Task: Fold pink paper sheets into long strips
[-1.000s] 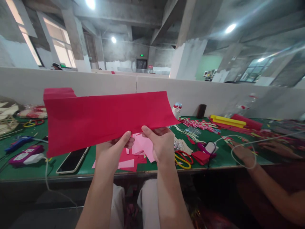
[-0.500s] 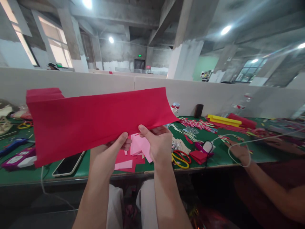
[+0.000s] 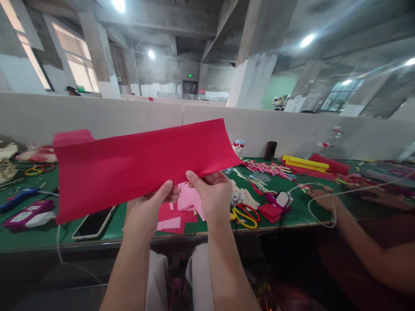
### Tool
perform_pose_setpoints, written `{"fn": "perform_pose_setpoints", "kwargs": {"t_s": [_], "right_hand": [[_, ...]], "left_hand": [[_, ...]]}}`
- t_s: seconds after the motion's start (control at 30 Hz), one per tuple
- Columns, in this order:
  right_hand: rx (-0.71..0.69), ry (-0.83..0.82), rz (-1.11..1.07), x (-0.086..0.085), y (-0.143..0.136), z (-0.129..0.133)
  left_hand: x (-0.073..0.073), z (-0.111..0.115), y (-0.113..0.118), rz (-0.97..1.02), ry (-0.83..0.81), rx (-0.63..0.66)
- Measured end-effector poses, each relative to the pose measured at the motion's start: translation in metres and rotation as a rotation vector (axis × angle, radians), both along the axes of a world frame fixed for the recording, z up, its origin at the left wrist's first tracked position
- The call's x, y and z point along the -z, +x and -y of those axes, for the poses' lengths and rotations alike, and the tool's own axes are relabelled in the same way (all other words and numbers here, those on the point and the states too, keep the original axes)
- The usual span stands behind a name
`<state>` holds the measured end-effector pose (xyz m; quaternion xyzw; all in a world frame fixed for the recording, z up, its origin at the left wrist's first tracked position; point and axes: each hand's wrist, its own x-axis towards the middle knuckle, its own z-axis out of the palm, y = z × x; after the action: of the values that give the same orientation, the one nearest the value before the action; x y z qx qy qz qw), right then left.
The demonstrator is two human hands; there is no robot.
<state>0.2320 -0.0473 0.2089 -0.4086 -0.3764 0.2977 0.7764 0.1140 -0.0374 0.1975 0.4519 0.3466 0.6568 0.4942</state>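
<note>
A long sheet of red paper [image 3: 142, 166] is held up in front of me above the table, its far left end bent back. My left hand [image 3: 147, 211] pinches the lower edge near the middle, thumb on the near face. Just to the right, my right hand [image 3: 215, 196] grips the same edge, with its fingers behind the sheet. Beneath the hands lie pink paper pieces [image 3: 170, 223] and red paper scraps [image 3: 189, 224]. Yellow-handled scissors [image 3: 245, 219] rest right of my right hand. The sheet covers part of the table behind it.
A phone [image 3: 94, 223] and a purple-and-white device [image 3: 30, 214] are at the left, beside a blue tool [image 3: 17, 199]. A yellow roll [image 3: 304, 163] lies at the back right. A co-worker's hand [image 3: 324, 201] reaches in near a white cable [image 3: 308, 207].
The left end of the red sheet has swung inward to the right and looks shorter. Both my hands keep hold of its lower edge, the right one shifted slightly left.
</note>
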Motion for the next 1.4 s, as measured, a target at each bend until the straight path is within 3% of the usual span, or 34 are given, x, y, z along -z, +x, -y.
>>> {"fn": "perform_pose_setpoints", "kwargs": {"t_s": [0.13, 0.37, 0.57, 0.87, 1.4], "right_hand": [[-0.007, -0.014, 0.002, 0.0, -0.002, 0.002], [-0.133, 0.028, -0.007, 0.0, 0.011, 0.005], [-0.093, 0.148, 0.04, 0.002, 0.028, 0.006], [-0.124, 0.143, 0.367, 0.003, 0.059, 0.02], [-0.07, 0.042, 0.24, 0.003, 0.049, 0.014]], "left_hand": [[-0.001, 0.001, 0.004, -0.011, -0.008, 0.044], [0.002, -0.004, -0.004, -0.041, -0.008, -0.017], [0.004, -0.009, -0.014, -0.039, -0.017, -0.018], [0.008, -0.016, -0.036, -0.143, -0.015, 0.032], [0.002, -0.004, -0.033, -0.042, 0.057, -0.005]]}}
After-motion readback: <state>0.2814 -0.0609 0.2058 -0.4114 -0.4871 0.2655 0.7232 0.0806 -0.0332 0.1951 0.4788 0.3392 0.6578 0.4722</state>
